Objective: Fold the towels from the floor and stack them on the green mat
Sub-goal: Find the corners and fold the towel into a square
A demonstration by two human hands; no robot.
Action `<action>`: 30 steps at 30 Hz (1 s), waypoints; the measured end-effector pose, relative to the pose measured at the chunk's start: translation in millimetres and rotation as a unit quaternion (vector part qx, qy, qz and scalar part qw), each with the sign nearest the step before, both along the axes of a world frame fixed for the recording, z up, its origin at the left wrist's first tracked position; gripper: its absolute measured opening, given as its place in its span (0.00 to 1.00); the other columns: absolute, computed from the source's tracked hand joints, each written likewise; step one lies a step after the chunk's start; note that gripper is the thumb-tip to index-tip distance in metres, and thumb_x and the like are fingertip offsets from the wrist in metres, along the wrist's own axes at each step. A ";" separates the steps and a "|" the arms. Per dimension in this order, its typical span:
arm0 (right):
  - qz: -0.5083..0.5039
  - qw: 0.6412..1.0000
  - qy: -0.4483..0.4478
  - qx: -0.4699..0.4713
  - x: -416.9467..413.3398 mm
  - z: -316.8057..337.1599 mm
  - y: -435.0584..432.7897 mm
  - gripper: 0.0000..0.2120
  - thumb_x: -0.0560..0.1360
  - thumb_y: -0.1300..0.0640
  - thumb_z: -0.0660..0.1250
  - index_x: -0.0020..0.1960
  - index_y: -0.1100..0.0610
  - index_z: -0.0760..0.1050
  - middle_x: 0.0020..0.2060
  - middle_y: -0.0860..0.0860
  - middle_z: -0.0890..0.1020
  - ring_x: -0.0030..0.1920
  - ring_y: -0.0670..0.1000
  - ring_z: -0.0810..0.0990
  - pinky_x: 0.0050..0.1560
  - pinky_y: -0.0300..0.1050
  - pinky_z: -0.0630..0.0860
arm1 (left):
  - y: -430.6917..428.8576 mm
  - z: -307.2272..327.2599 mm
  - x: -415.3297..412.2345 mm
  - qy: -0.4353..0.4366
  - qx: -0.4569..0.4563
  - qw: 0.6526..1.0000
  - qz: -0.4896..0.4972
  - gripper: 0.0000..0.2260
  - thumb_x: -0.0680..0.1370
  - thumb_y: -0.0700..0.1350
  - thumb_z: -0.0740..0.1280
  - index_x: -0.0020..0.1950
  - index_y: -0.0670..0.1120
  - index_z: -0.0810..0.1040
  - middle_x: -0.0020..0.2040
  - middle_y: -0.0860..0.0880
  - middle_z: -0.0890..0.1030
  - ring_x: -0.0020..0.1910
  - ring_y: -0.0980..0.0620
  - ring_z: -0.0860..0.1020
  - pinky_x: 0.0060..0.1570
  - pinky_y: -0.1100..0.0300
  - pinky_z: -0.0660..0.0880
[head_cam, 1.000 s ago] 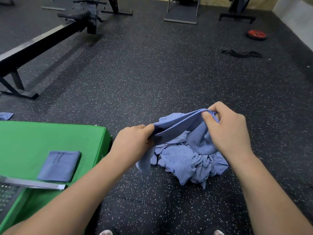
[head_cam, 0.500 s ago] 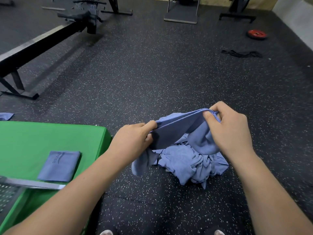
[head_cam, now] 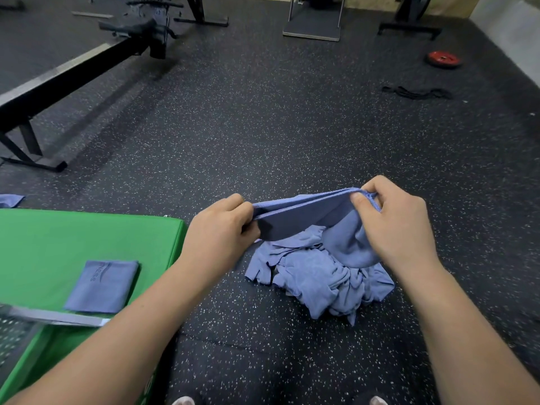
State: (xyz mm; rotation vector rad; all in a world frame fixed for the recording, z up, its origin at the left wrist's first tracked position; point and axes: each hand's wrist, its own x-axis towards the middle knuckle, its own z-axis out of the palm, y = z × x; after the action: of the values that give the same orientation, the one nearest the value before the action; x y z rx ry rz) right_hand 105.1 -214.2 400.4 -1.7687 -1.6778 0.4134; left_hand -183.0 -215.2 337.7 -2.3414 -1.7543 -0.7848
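Note:
A blue towel (head_cam: pixel 301 214) is stretched in the air between my two hands, doubled over so two edges run side by side. My left hand (head_cam: pixel 217 238) pinches its left end and my right hand (head_cam: pixel 394 226) pinches its right end. Below it a crumpled pile of blue towels (head_cam: pixel 318 276) lies on the black speckled floor. To the left is the green mat (head_cam: pixel 52 244), with one folded blue towel (head_cam: pixel 103 286) lying flat on it.
A grey metal bar and mesh (head_cam: pixel 55 318) cross the mat's near corner. Another blue cloth (head_cam: pixel 10 199) peeks in at the left edge. A rowing machine (head_cam: pixel 73 74) stands far left, a red weight plate (head_cam: pixel 444 59) and black strap (head_cam: pixel 416 92) far right.
The hanging left end of the held towel has been drawn up, so it now spans taut between both hands. My left hand has risen slightly.

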 end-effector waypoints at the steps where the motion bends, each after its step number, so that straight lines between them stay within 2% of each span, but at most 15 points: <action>1: 0.002 1.000 -0.002 -0.002 0.3 -0.4 0.1 0.10 0.82 0.50 0.69 0.45 0.52 0.75 0.29 0.49 0.77 0.34 0.50 0.77 0.35 0.49 0.72 | 0.3 -0.4 -0.9 0.001 0.000 1.000 0.008 0.16 0.72 0.43 0.77 0.37 0.48 0.68 0.38 0.50 0.73 0.33 0.44 0.73 0.30 0.56 0.66; 4: 0.018 1.000 -0.015 -0.012 0.4 -3.2 -0.7 0.09 0.82 0.51 0.69 0.45 0.51 0.74 0.29 0.48 0.76 0.34 0.50 0.77 0.35 0.49 0.72 | 3.2 -5.5 -5.3 0.022 -0.030 0.999 0.031 0.19 0.70 0.44 0.76 0.36 0.49 0.64 0.36 0.53 0.68 0.31 0.44 0.70 0.31 0.57 0.62; 7: 0.029 0.999 -0.017 -0.021 -0.7 -6.1 -1.0 0.09 0.82 0.50 0.69 0.45 0.49 0.74 0.30 0.48 0.78 0.36 0.53 0.79 0.38 0.53 0.76 | 10.1 -17.4 -15.0 0.054 -0.096 0.992 0.061 0.17 0.71 0.48 0.75 0.35 0.49 0.66 0.35 0.53 0.66 0.33 0.44 0.70 0.33 0.56 0.62; 10: 0.036 0.999 -0.021 -0.028 -1.7 -7.1 -1.7 0.08 0.82 0.50 0.70 0.45 0.50 0.74 0.30 0.48 0.78 0.36 0.52 0.79 0.39 0.54 0.77 | 16.2 -32.0 -27.3 0.064 -0.166 0.980 0.084 0.15 0.74 0.51 0.73 0.35 0.48 0.69 0.36 0.52 0.68 0.37 0.44 0.70 0.35 0.54 0.64; 13: 0.032 0.999 -0.019 -0.030 -1.2 -7.1 -1.4 0.08 0.81 0.50 0.70 0.45 0.50 0.75 0.30 0.48 0.79 0.37 0.52 0.79 0.39 0.53 0.77 | 22.2 -42.7 -38.9 0.067 -0.212 0.971 0.092 0.15 0.74 0.53 0.72 0.34 0.49 0.70 0.36 0.52 0.70 0.39 0.42 0.75 0.36 0.54 0.66; 19: 0.013 1.000 -0.018 -0.022 7.1 -4.3 -0.6 0.08 0.81 0.50 0.70 0.45 0.51 0.75 0.31 0.49 0.79 0.37 0.52 0.79 0.40 0.53 0.76 | 27.6 -52.3 -61.6 0.069 -0.282 0.949 0.119 0.19 0.73 0.51 0.71 0.30 0.47 0.65 0.34 0.46 0.76 0.36 0.39 0.77 0.29 0.57 0.60; 24: -0.017 1.000 -0.012 -0.018 15.4 -1.3 0.0 0.10 0.82 0.50 0.69 0.45 0.53 0.75 0.31 0.50 0.79 0.36 0.51 0.78 0.38 0.51 0.74 | 24.8 -45.5 -68.9 0.020 -0.253 0.962 0.103 0.15 0.67 0.55 0.62 0.30 0.46 0.66 0.29 0.48 0.73 0.32 0.41 0.75 0.29 0.57 0.60; 27: -0.041 0.999 -0.001 -0.013 21.1 -0.6 1.8 0.10 0.82 0.49 0.69 0.45 0.53 0.75 0.32 0.51 0.79 0.36 0.53 0.78 0.38 0.52 0.74 | 21.7 -38.8 -68.3 -0.025 -0.206 0.977 0.055 0.13 0.68 0.53 0.67 0.31 0.50 0.65 0.31 0.52 0.72 0.33 0.44 0.73 0.33 0.55 0.63; 30: -0.065 0.998 -0.001 -0.016 26.6 0.0 3.5 0.10 0.83 0.49 0.69 0.46 0.54 0.76 0.34 0.51 0.80 0.37 0.53 0.79 0.39 0.52 0.74 | 23.1 -37.0 -73.9 -0.025 -0.193 0.981 0.024 0.16 0.71 0.47 0.75 0.36 0.53 0.67 0.33 0.53 0.74 0.35 0.45 0.74 0.35 0.54 0.68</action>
State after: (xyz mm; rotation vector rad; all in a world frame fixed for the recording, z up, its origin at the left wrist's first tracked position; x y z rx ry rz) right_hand 131.7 -210.6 400.4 -1.8906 -1.5548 0.3810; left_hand -256.9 -192.2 300.7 -2.5140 -2.1411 -0.5377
